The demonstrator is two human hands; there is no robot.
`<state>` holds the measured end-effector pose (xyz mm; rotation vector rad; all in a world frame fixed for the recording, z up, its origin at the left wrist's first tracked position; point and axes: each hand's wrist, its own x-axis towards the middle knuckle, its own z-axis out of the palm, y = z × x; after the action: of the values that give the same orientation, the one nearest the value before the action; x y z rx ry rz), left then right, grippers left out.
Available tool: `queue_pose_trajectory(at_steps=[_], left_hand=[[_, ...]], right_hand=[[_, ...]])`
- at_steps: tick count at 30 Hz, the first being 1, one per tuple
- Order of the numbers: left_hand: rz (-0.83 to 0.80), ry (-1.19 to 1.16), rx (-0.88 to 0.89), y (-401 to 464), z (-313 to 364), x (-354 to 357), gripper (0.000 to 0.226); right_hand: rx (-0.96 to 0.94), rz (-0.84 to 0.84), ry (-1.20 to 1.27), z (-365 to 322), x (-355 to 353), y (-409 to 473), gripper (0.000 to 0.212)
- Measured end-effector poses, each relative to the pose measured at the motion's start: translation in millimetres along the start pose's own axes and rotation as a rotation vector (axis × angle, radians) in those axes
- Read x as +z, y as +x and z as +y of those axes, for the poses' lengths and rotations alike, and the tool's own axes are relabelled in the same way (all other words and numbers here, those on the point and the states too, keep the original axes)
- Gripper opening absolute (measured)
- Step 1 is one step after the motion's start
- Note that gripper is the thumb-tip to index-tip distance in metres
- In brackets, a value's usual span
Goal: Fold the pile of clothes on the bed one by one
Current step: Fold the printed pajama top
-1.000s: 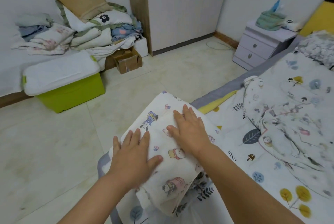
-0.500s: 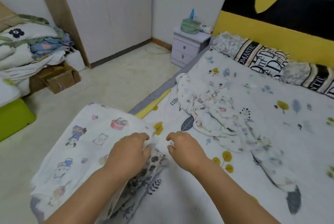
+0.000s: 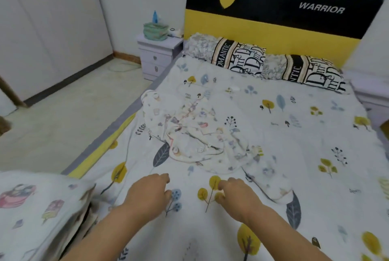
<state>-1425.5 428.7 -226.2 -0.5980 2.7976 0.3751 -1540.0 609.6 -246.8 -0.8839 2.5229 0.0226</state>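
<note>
A crumpled pile of pale, small-print clothes (image 3: 195,132) lies in the middle of the bed (image 3: 284,155). A folded white cloth with cartoon prints (image 3: 37,210) rests at the bed's near left corner. My left hand (image 3: 148,193) and my right hand (image 3: 237,195) hover over the leaf-print sheet, just short of the pile. Both hold nothing, and their fingers hang loosely curled. The pile's near edge lies a little beyond my fingertips.
Two lettered pillows (image 3: 237,56) lean against the black and yellow headboard (image 3: 273,14). A lilac bedside cabinet (image 3: 156,56) with a green tissue box (image 3: 155,31) stands left of the bed. Tiled floor (image 3: 63,117) and white wardrobe doors (image 3: 48,29) lie to the left.
Both hands have let go of the folded cartoon cloth, which now lies at the left. They have moved right and forward toward the crumpled pile, and the view has swung toward the headboard.
</note>
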Motion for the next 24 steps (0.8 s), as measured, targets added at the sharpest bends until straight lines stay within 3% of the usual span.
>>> queue_pose_trajectory(at_steps=[8,19,21,24], left_hand=[[-0.059,0.125,0.027,110,18,63,0.039],[-0.007,0.196,0.066,246,18,143,0.07],[-0.017,0.272,0.075,258,10,156,0.072],[-0.074,0.361,0.065,267,-5,171,0.063]], right_hand=[[0.132,-0.003,-0.059,74,51,82,0.037],[0.136,0.12,-0.032,92,114,214,0.077],[0.137,0.096,-0.067,99,128,228,0.075],[0.147,0.032,-0.101,106,141,233,0.052]])
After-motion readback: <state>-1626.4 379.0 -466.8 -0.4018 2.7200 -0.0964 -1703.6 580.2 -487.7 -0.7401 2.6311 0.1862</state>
